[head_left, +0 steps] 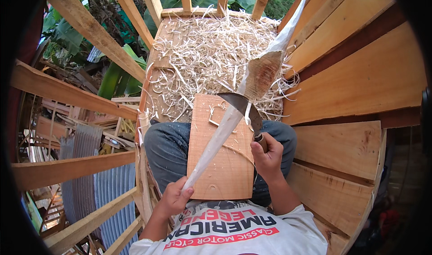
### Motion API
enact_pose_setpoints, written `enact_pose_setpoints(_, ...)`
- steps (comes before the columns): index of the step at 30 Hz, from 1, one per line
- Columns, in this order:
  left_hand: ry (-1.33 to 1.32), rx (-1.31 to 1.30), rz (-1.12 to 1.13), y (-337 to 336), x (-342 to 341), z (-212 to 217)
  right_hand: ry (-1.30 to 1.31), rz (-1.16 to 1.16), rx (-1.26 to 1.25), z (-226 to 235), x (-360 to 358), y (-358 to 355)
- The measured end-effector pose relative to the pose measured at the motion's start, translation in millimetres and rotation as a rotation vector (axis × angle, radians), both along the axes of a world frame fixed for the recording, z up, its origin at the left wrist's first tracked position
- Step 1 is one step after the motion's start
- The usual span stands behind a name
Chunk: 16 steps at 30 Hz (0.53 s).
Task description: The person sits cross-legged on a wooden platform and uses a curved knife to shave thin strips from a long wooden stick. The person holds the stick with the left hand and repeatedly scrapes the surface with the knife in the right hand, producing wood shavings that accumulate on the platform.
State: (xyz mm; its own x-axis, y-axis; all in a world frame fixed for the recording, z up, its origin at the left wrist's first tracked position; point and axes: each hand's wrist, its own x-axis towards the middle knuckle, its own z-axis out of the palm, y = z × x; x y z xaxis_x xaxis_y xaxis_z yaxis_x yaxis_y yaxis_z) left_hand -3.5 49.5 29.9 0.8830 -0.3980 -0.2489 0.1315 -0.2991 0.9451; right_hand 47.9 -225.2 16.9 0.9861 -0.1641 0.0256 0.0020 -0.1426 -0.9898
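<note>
My left hand (174, 196) grips the near end of a long pale wooden stick (220, 136) that runs up and away to the upper right, where a patch of brown bark (263, 75) remains. My right hand (267, 156) is closed on the handle of a curved dark knife (240, 104), whose blade lies across the stick. A flat wooden board (225, 165) rests on my lap over blue jeans, under the stick.
A heap of pale wood shavings (202, 52) covers the plank floor ahead. Wooden plank walls (360, 66) rise on the right. Open wooden beams (72, 95) on the left look down on corrugated metal sheets (108, 183) and green plants.
</note>
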Motion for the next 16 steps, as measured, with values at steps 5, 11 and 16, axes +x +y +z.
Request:
enact_pose_setpoints(5, 0.089, -0.047, -0.048, 6, 0, -5, -0.062, -0.025, -0.113, 1, 0, 6)
enact_pose_setpoints(11, 0.190, -0.104, -0.091, 8, 2, -4, -0.111, -0.080, -0.172, 0, 3, 12)
enact_pose_setpoints(16, 0.442, -0.361, -0.134, 14, -10, -16, -0.181, -0.135, -0.342, 2, 5, 15)
